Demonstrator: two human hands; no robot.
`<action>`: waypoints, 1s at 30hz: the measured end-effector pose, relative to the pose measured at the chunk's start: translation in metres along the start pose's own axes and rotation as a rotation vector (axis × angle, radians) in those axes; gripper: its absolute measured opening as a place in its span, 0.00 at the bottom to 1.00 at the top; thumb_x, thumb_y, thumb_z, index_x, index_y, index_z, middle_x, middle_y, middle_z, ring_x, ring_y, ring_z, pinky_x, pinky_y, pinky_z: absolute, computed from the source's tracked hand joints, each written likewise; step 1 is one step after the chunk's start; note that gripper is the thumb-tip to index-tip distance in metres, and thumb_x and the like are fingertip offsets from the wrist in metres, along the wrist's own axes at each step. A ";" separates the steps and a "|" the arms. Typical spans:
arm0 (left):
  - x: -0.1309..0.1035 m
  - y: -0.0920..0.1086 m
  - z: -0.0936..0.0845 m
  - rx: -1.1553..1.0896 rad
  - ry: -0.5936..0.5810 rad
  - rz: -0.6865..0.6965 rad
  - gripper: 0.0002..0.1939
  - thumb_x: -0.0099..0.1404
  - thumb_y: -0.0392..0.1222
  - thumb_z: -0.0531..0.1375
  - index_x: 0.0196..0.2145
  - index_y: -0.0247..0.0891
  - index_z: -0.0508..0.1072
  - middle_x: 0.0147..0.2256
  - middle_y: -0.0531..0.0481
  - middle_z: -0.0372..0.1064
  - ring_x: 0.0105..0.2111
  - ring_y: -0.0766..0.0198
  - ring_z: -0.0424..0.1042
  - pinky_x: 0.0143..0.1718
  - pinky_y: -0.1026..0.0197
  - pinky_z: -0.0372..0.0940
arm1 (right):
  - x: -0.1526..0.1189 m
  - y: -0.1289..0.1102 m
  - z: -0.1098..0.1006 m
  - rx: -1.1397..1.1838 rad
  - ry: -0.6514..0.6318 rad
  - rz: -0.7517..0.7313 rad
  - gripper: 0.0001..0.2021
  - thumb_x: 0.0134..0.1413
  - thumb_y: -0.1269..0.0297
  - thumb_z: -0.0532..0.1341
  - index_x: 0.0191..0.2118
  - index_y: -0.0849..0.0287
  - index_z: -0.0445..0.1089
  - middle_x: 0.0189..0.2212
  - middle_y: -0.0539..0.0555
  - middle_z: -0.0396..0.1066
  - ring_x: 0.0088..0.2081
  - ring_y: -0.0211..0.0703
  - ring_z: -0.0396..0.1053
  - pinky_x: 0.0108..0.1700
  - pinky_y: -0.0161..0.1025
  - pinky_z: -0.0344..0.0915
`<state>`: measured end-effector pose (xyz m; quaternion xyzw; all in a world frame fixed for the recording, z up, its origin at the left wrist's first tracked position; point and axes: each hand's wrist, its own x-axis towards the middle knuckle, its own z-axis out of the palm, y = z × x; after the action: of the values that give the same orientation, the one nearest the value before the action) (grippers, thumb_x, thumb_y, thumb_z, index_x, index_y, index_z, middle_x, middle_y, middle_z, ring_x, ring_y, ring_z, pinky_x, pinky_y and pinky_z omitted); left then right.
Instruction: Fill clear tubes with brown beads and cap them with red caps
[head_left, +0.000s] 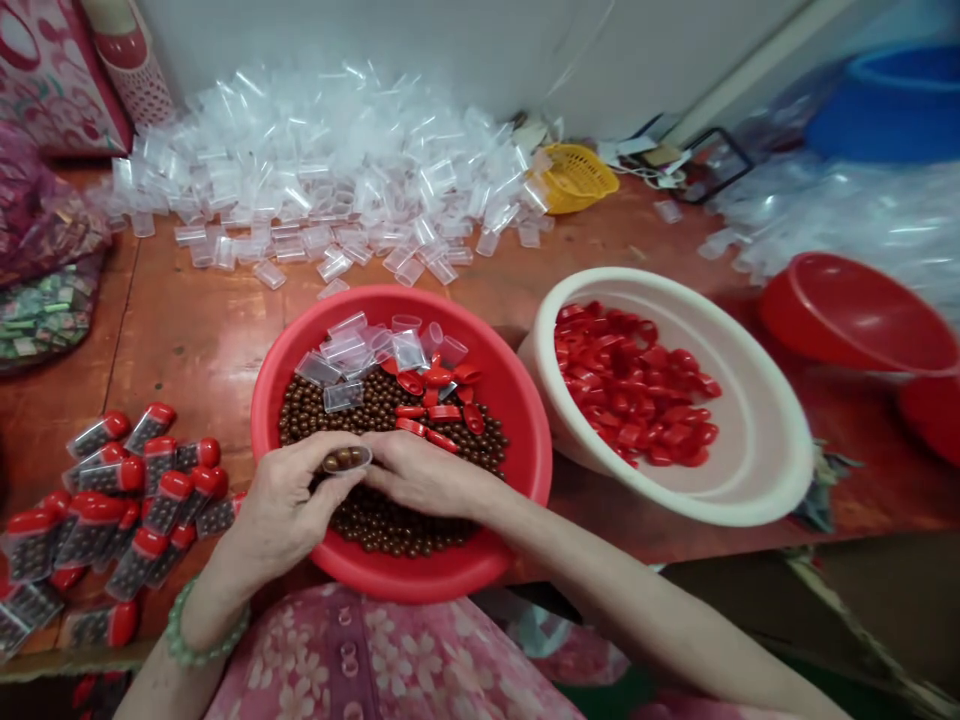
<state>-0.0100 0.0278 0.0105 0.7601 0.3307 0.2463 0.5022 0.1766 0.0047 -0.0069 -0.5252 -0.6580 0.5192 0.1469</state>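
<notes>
1. Case [365,456]: left of frame centre, over the tub [525,425], mouth showing; my left hand [285,500] grips it.
2. My right hand [421,474] is against it; can't tell if those fingers are closed.
3. Step, I judge: filling with balls [405,535].
4. Next probably calls for a cap [444,412], pressed on square.

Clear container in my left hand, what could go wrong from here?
The uncapped container in your left hand might tip and spill its brown balls. The loose red caps in the red basin could sink among the balls there. Red-capped, filled containers near the front edge of the table might get knocked off.
</notes>
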 end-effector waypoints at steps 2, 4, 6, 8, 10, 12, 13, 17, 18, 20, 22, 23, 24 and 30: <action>0.002 0.000 0.001 0.030 0.000 0.027 0.10 0.67 0.36 0.57 0.45 0.38 0.73 0.41 0.48 0.77 0.40 0.64 0.75 0.43 0.62 0.69 | -0.012 -0.003 -0.002 -0.276 0.031 -0.078 0.08 0.62 0.67 0.54 0.35 0.59 0.69 0.35 0.55 0.73 0.38 0.42 0.69 0.43 0.39 0.64; 0.004 -0.001 0.003 0.047 0.020 0.030 0.09 0.66 0.37 0.57 0.44 0.38 0.74 0.41 0.48 0.76 0.40 0.64 0.75 0.43 0.62 0.69 | -0.018 0.000 -0.008 -0.486 0.129 -0.038 0.08 0.62 0.69 0.54 0.36 0.60 0.70 0.36 0.57 0.72 0.39 0.44 0.67 0.45 0.40 0.62; 0.007 -0.001 0.003 0.041 0.033 0.018 0.09 0.66 0.38 0.58 0.43 0.37 0.74 0.40 0.48 0.76 0.39 0.64 0.75 0.43 0.62 0.68 | -0.019 0.008 -0.015 -0.713 0.292 0.052 0.09 0.62 0.70 0.54 0.37 0.61 0.71 0.37 0.60 0.71 0.41 0.48 0.66 0.45 0.42 0.60; 0.009 -0.002 0.004 0.010 0.019 -0.003 0.09 0.66 0.39 0.58 0.43 0.37 0.74 0.40 0.48 0.76 0.39 0.64 0.74 0.44 0.61 0.68 | -0.016 0.018 -0.023 -0.901 0.382 0.133 0.09 0.61 0.69 0.54 0.38 0.63 0.72 0.38 0.63 0.71 0.41 0.51 0.64 0.44 0.44 0.59; 0.010 -0.002 0.004 -0.040 0.012 -0.046 0.10 0.65 0.40 0.58 0.44 0.37 0.74 0.40 0.47 0.76 0.39 0.63 0.74 0.44 0.61 0.68 | -0.011 0.028 -0.027 -1.013 0.355 0.177 0.10 0.60 0.70 0.54 0.37 0.64 0.72 0.37 0.64 0.71 0.40 0.53 0.64 0.42 0.45 0.58; 0.009 -0.004 0.004 -0.106 0.006 -0.094 0.11 0.65 0.40 0.58 0.44 0.36 0.73 0.40 0.47 0.76 0.40 0.63 0.74 0.44 0.60 0.68 | -0.006 0.034 -0.028 -1.074 0.295 0.181 0.10 0.60 0.71 0.53 0.36 0.64 0.73 0.35 0.64 0.71 0.40 0.53 0.64 0.41 0.45 0.57; 0.009 -0.006 0.004 -0.144 -0.004 -0.113 0.11 0.65 0.41 0.58 0.45 0.36 0.73 0.40 0.46 0.76 0.40 0.62 0.74 0.44 0.59 0.68 | -0.004 0.035 -0.028 -1.093 0.273 0.174 0.11 0.60 0.72 0.53 0.35 0.64 0.73 0.35 0.64 0.71 0.40 0.54 0.64 0.41 0.45 0.57; 0.007 -0.012 0.006 -0.287 -0.005 -0.172 0.13 0.65 0.42 0.58 0.46 0.36 0.72 0.40 0.45 0.75 0.41 0.61 0.74 0.45 0.58 0.68 | -0.007 0.033 -0.028 -1.065 0.325 0.140 0.11 0.60 0.72 0.52 0.34 0.64 0.71 0.33 0.63 0.71 0.38 0.53 0.64 0.40 0.46 0.58; 0.008 -0.012 0.006 -0.317 -0.002 -0.184 0.13 0.65 0.42 0.58 0.46 0.36 0.72 0.40 0.45 0.75 0.42 0.61 0.74 0.46 0.57 0.68 | -0.009 0.031 -0.030 -0.999 0.375 0.124 0.10 0.61 0.71 0.52 0.34 0.63 0.70 0.33 0.63 0.71 0.37 0.53 0.65 0.39 0.45 0.58; 0.008 -0.011 0.007 -0.421 -0.014 -0.217 0.12 0.63 0.41 0.59 0.44 0.36 0.72 0.40 0.46 0.74 0.42 0.62 0.74 0.47 0.57 0.68 | -0.014 0.027 -0.033 -0.765 0.489 0.062 0.08 0.62 0.67 0.53 0.36 0.60 0.68 0.33 0.60 0.72 0.36 0.50 0.65 0.39 0.44 0.60; 0.009 -0.008 0.009 -0.570 -0.020 -0.261 0.12 0.62 0.41 0.60 0.43 0.35 0.71 0.39 0.46 0.74 0.41 0.62 0.74 0.47 0.57 0.68 | -0.017 0.022 -0.036 -0.411 0.577 -0.007 0.05 0.61 0.64 0.55 0.38 0.57 0.67 0.33 0.56 0.71 0.34 0.46 0.67 0.39 0.42 0.63; 0.010 -0.007 0.011 -0.618 -0.011 -0.281 0.12 0.61 0.41 0.61 0.42 0.35 0.70 0.39 0.46 0.74 0.41 0.62 0.75 0.47 0.57 0.68 | -0.018 0.019 -0.036 -0.220 0.607 -0.032 0.05 0.60 0.62 0.56 0.40 0.56 0.66 0.32 0.54 0.71 0.33 0.44 0.67 0.37 0.41 0.63; 0.010 -0.005 0.013 -0.636 0.003 -0.296 0.11 0.61 0.41 0.61 0.41 0.34 0.70 0.38 0.46 0.74 0.40 0.62 0.75 0.47 0.57 0.68 | -0.018 0.016 -0.036 -0.037 0.634 -0.047 0.06 0.59 0.60 0.57 0.41 0.55 0.65 0.31 0.52 0.69 0.31 0.42 0.66 0.34 0.39 0.63; 0.013 -0.001 0.021 -0.621 0.065 -0.345 0.09 0.59 0.36 0.61 0.40 0.35 0.71 0.38 0.47 0.74 0.39 0.64 0.74 0.45 0.58 0.67 | -0.010 -0.010 -0.017 0.620 0.727 -0.070 0.13 0.55 0.53 0.59 0.44 0.50 0.61 0.31 0.51 0.64 0.27 0.39 0.63 0.26 0.35 0.61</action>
<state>0.0129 0.0249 0.0023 0.4960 0.3795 0.2706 0.7327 0.1882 0.0058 0.0119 -0.5817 -0.3955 0.4683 0.5347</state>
